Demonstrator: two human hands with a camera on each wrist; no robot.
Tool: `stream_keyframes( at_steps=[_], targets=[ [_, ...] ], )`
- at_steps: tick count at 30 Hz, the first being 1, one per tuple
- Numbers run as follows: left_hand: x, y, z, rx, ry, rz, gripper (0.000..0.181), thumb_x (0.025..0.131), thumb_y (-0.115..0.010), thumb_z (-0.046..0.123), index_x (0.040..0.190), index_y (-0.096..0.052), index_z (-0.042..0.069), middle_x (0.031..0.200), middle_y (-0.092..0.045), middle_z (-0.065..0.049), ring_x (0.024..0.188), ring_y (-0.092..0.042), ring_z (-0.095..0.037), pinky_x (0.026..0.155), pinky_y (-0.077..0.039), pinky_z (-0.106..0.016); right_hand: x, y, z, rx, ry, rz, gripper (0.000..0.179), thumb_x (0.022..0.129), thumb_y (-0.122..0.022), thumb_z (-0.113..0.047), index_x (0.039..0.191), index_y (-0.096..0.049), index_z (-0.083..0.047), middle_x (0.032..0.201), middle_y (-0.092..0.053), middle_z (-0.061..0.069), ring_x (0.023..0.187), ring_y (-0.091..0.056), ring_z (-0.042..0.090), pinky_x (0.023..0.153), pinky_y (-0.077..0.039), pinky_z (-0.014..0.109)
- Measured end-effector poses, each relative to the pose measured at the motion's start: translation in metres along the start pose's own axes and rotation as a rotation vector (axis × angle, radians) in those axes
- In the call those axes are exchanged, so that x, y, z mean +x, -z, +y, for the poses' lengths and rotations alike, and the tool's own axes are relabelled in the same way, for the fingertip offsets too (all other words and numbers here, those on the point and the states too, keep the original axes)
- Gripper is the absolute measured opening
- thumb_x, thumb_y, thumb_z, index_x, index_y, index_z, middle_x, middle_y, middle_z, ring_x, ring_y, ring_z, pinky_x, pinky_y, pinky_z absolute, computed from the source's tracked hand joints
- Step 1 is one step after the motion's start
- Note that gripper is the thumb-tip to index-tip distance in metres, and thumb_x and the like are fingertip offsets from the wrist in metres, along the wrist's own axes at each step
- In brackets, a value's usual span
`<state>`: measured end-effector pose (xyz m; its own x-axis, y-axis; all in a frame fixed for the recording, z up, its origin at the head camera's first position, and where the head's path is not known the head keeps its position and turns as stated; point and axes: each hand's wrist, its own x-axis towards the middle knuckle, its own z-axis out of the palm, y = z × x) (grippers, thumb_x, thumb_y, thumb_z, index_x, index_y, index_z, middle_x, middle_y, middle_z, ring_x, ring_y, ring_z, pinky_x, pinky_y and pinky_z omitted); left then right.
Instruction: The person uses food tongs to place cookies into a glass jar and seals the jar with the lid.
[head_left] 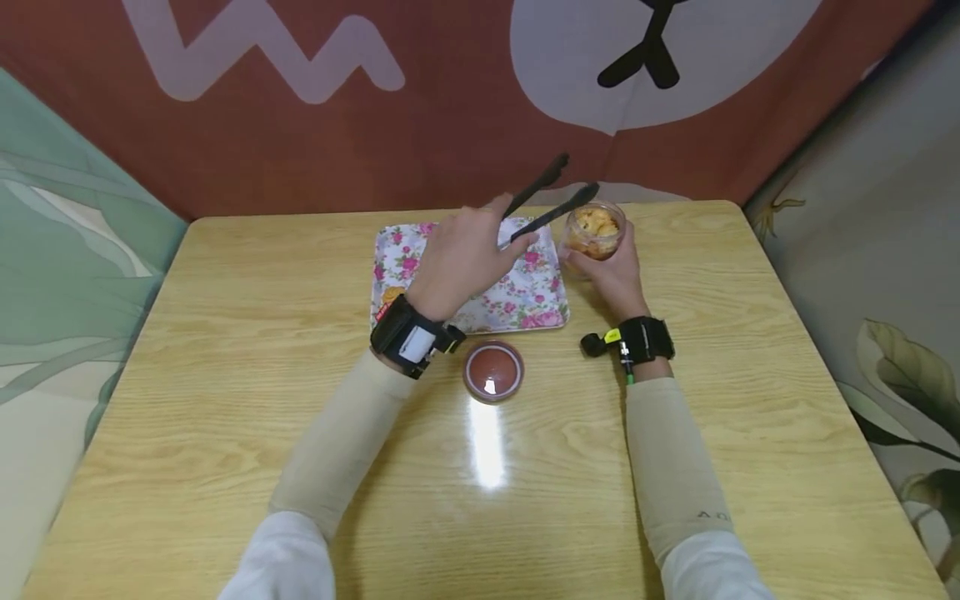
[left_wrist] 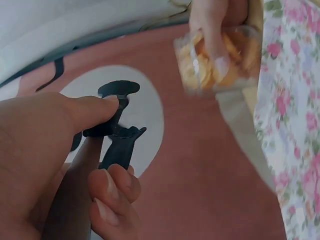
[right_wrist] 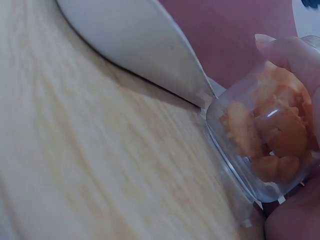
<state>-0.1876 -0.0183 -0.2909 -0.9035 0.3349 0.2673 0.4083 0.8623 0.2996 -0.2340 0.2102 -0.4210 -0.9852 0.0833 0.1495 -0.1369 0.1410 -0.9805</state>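
Note:
My left hand (head_left: 465, 258) grips black tongs (head_left: 557, 212) above the floral tray (head_left: 543, 287). The tongs' two arms are spread, their tips pointing toward the far right with nothing between them. At the tray's right edge, my right hand (head_left: 621, 279) holds a clear jar (head_left: 592, 250), thumb on the near side. Orange-yellow scalloped crackers (head_left: 597, 220) fill part of the uncapped jar. The right wrist view shows several crackers (right_wrist: 282, 130) through its wall. The left wrist view has fingers and thumb around the tongs (left_wrist: 117, 150), the jar (left_wrist: 192, 85) beyond.
A round reddish lid (head_left: 492, 371) lies on the wooden table (head_left: 262, 375) in front of the tray. A small orange-brown piece (head_left: 392, 294) shows at the tray's left, partly hidden by my left wrist. A reddish-brown printed cloth (head_left: 300, 158) hangs behind the table.

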Motion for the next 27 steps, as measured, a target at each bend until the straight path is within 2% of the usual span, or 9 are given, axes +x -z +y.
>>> stream_keyframes(
  at_steps=[3, 11, 17, 22, 27],
  targets=[
    [-0.005, 0.010, -0.005, -0.015, 0.014, 0.033, 0.062, 0.088, -0.057, 0.052, 0.133, -0.050, 0.010, 0.058, -0.056, -0.003, 0.040, -0.048, -0.015, 0.033, -0.035, -0.031, 0.000, 0.004, -0.001, -0.007, -0.012, 0.007, 0.088, 0.072, -0.082, -0.019, 0.141, -0.027, -0.025, 0.137, -0.039, 0.009, 0.121, -0.038, 0.016, 0.105, -0.028, 0.038],
    [-0.023, 0.030, -0.021, -0.001, 0.030, 0.106, 0.064, 0.087, -0.056, 0.056, 0.130, -0.053, 0.009, 0.053, -0.050, -0.003, 0.039, -0.043, -0.017, 0.033, -0.030, -0.031, 0.000, 0.008, 0.000, 0.008, -0.025, 0.016, 0.090, 0.072, -0.083, -0.018, 0.141, -0.026, -0.025, 0.138, -0.038, 0.010, 0.121, -0.037, 0.017, 0.106, -0.027, 0.038],
    [-0.045, 0.049, -0.038, -0.010, 0.099, 0.146, 0.064, 0.087, -0.057, 0.055, 0.128, -0.054, 0.007, 0.052, -0.046, -0.004, 0.038, -0.038, -0.019, 0.034, -0.027, -0.033, 0.001, 0.002, -0.007, -0.029, -0.016, 0.011, 0.090, 0.071, -0.083, -0.021, 0.141, -0.027, -0.026, 0.138, -0.039, 0.009, 0.121, -0.037, 0.014, 0.105, -0.028, 0.036],
    [-0.066, 0.060, -0.055, 0.001, 0.173, 0.127, 0.062, 0.087, -0.058, 0.054, 0.127, -0.055, 0.007, 0.049, -0.044, -0.006, 0.037, -0.039, -0.021, 0.034, -0.027, -0.035, -0.001, -0.002, -0.010, -0.019, -0.021, -0.002, 0.090, 0.072, -0.082, -0.021, 0.142, -0.025, -0.026, 0.140, -0.037, 0.008, 0.123, -0.035, 0.014, 0.106, -0.027, 0.037],
    [-0.087, 0.061, -0.076, 0.020, 0.231, 0.082, 0.064, 0.087, -0.056, 0.055, 0.129, -0.054, 0.006, 0.048, -0.048, -0.006, 0.038, -0.041, -0.020, 0.035, -0.026, -0.035, 0.001, -0.002, -0.004, -0.008, -0.022, -0.003, 0.092, 0.070, -0.084, -0.025, 0.142, -0.025, -0.028, 0.139, -0.037, 0.007, 0.123, -0.035, 0.014, 0.105, -0.028, 0.038]
  ],
)
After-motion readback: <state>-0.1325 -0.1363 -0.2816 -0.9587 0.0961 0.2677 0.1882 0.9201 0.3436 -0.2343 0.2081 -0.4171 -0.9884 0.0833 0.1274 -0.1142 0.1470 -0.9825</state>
